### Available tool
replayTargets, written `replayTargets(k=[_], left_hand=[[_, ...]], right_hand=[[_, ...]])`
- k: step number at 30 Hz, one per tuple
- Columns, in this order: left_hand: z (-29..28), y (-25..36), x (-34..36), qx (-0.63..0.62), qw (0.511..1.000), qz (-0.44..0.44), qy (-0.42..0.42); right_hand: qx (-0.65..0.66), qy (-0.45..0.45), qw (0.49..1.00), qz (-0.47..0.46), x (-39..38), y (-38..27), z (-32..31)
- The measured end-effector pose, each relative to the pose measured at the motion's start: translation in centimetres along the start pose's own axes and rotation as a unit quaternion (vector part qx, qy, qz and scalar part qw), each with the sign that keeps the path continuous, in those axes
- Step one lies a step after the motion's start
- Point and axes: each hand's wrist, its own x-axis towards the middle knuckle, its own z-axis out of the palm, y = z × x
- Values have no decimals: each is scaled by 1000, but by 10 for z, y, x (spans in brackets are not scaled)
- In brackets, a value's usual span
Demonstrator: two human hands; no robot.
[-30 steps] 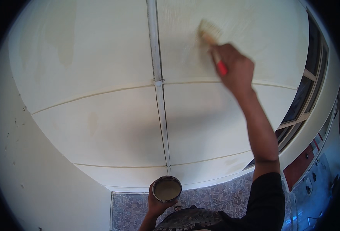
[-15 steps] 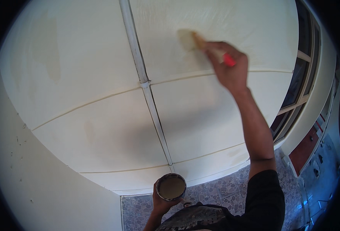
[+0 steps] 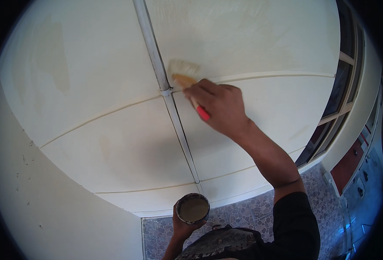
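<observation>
The cup (image 3: 193,208) is held low in the view, just below the panel (image 3: 113,143), by the left hand (image 3: 183,225), whose fingers are wrapped around its wall from beneath. It is filled with a pale, murky liquid nearly to the rim, so it is judged light but easily spilled; it is best gripped around the wall and kept level. The underside of the cup and most of the left hand are hidden behind it.

The brush (image 3: 186,74) is pressed against the panel just right of the strip (image 3: 165,93), near the joint where the seams cross. Its bristles are soft and splayed flat on the surface; its handle is judged stiff and light. The handle is clasped by the closed right hand (image 3: 219,106), with only the red end showing below the fingers. The middle of the handle is covered by the hand. Wet and dry areas of the panel are hard to tell apart.
</observation>
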Motion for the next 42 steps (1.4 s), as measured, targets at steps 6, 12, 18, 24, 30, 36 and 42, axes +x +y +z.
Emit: replayTargets(k=[6, 12, 18, 24, 30, 36, 42], left_hand=[[4, 5, 2, -13, 1000, 5, -10], [-2, -1, -4, -18, 1000, 8, 2], [-12, -11, -7, -30, 999, -20, -8], [-1, -3, 3, -21, 1000, -9, -9], [7, -1, 9, -16, 999, -14, -41], [6, -9, 3, -23, 999, -10, -39], [-4, -15, 3, -27, 999, -15, -24]], right_hand=[[178, 30, 979, 99, 28, 34, -40], [-11, 246, 964, 98, 52, 108, -86], [-123, 359, 907, 181, 9, 110, -72], [28, 214, 966, 141, -21, 5, 12], [207, 121, 958, 159, -16, -42, 26], [232, 208, 919, 243, -40, 44, -13], [7, 301, 912, 280, -74, 134, -90]])
